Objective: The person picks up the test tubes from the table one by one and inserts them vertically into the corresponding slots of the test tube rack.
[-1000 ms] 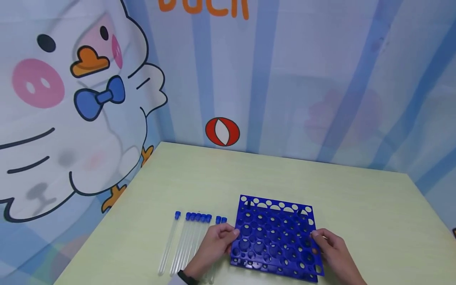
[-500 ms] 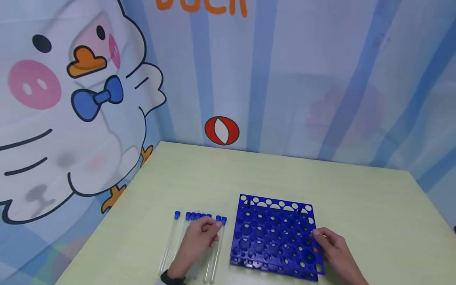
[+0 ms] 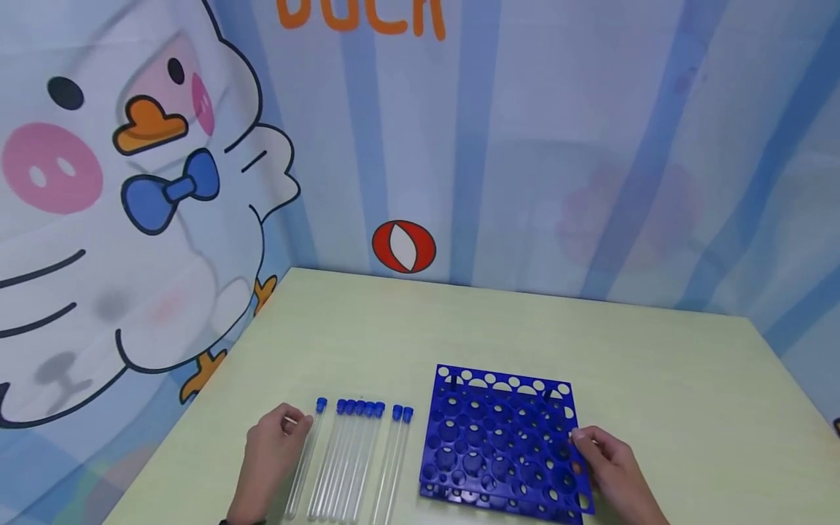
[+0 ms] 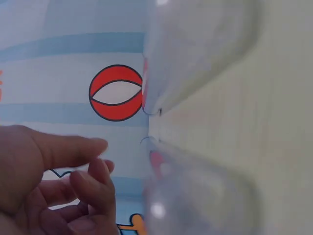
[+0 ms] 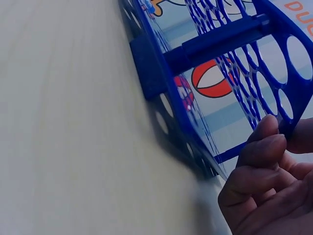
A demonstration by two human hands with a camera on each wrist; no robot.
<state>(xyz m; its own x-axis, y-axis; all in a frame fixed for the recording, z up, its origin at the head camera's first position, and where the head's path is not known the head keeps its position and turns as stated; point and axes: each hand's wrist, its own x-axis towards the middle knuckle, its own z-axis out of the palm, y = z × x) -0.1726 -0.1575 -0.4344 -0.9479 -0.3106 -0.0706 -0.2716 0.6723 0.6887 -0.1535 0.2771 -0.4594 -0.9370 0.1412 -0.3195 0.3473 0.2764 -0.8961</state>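
A blue test tube rack [image 3: 505, 445], with rows of round holes, stands on the table at centre right. My right hand [image 3: 613, 463] pinches the upper plate's right edge between thumb and fingers, as the right wrist view also shows at the rack's corner [image 5: 288, 125]. Clear test tubes with blue caps lie side by side left of the rack: one alone [image 3: 305, 459], a group of several [image 3: 344, 459], and a pair [image 3: 392, 459]. Beside the lone tube's capped end is my left hand [image 3: 272, 445]. Its fingers curl loosely, holding nothing, the thumb close to the index finger [image 4: 95, 193].
The pale table [image 3: 525, 328] reaches back to a blue striped wall cloth [image 3: 512, 182] with a cartoon duck [image 3: 164, 219] and a red ball [image 3: 403, 246]. Blurred translucent shapes [image 4: 205, 196] cover part of the left wrist view.
My left hand has let go of the rack's left edge and moved left across the tubes to the lone one. My right hand keeps its hold, and the rack stays in place.
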